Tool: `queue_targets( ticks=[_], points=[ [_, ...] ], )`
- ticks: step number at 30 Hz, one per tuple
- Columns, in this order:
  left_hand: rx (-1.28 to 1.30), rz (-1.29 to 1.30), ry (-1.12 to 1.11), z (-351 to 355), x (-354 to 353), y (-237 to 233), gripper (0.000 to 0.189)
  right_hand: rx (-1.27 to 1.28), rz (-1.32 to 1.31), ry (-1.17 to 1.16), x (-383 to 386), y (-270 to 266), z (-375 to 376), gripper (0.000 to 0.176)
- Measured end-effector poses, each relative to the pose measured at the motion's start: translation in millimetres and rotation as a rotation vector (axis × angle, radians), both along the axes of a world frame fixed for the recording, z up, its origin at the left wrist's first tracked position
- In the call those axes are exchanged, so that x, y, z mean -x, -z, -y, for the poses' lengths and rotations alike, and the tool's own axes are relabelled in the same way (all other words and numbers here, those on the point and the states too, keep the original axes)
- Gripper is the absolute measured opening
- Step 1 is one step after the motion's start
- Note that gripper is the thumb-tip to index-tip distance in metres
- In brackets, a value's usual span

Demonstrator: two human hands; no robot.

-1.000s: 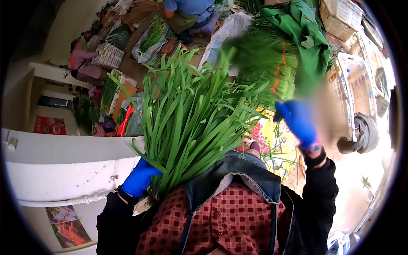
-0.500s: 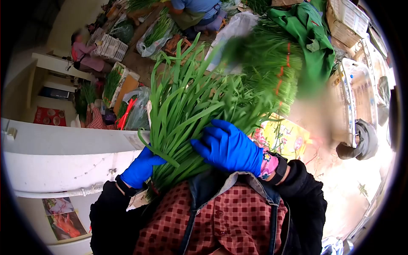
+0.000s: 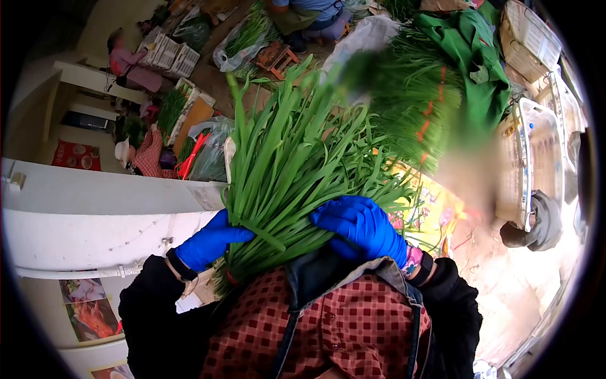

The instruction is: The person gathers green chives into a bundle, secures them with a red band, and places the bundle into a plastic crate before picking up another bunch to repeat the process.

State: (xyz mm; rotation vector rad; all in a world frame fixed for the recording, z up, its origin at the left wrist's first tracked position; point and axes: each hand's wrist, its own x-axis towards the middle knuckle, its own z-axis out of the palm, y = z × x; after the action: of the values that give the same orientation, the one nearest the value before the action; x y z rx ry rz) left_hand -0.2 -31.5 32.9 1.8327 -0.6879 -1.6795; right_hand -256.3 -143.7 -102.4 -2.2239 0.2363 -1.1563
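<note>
A large bunch of garlic chives (image 3: 284,183) rises in front of my chest, its long flat green leaves fanning up and to the right. My left hand (image 3: 211,243), in a blue glove, grips the lower left side of the bunch, with the thumb lying across the leaves. Below that hand, a bit of red band (image 3: 231,278) shows around the stem end, close to my checked apron. On the right side, my gloved right hand (image 3: 365,228) is curled around some of the leaves, its fingertips partly hidden among them.
Bundled greens with red ties (image 3: 435,114) lie ahead to the right, beside a green cloth (image 3: 470,57). White plastic crates (image 3: 527,158) stand at the right. A white ledge (image 3: 113,240) runs along my left. Co-workers (image 3: 136,66) sit further back.
My right hand has moved slightly down and right along the leaves, its fingers curling more. The bunch stands a little more upright. The camera view has shifted slightly.
</note>
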Motion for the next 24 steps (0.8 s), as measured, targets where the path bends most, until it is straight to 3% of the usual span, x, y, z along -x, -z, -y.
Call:
queue_targets(
  ticks=[1,2,8,9,12,13,14,17,21,24],
  points=[
    [0.001,-0.001,0.001,0,1,0,0.072,-0.128,0.027,-0.108,6,-3,4,0.048],
    [0.002,0.017,-0.005,-1,2,0,0.071,-0.126,0.025,-0.107,13,-10,8,0.048],
    [0.056,0.035,-0.02,2,12,-7,0.068,-0.843,0.093,-0.01,32,-62,37,0.037],
    [0.079,0.028,-0.01,4,13,-8,0.068,-0.894,0.21,-0.02,24,-59,41,0.035],
    [0.08,0.027,-0.025,3,14,-9,0.064,-0.751,0.148,0.018,12,-67,54,0.036],
    [0.087,0.028,-0.028,4,15,-10,0.064,-0.499,0.159,0.089,7,-76,58,0.035],
    [0.078,0.024,-0.03,4,16,-11,0.064,-0.495,0.158,0.085,4,-83,60,0.035],
    [0.089,0.008,-0.016,3,15,-8,0.064,0.023,-0.132,0.328,-9,-92,65,0.028],
    [0.085,0.028,0.018,2,15,-10,0.066,0.24,-0.186,0.334,-27,-71,76,0.016],
    [0.1,0.057,0.048,4,21,-17,0.06,0.159,-0.11,0.287,-25,-66,74,0.013]
  ],
)
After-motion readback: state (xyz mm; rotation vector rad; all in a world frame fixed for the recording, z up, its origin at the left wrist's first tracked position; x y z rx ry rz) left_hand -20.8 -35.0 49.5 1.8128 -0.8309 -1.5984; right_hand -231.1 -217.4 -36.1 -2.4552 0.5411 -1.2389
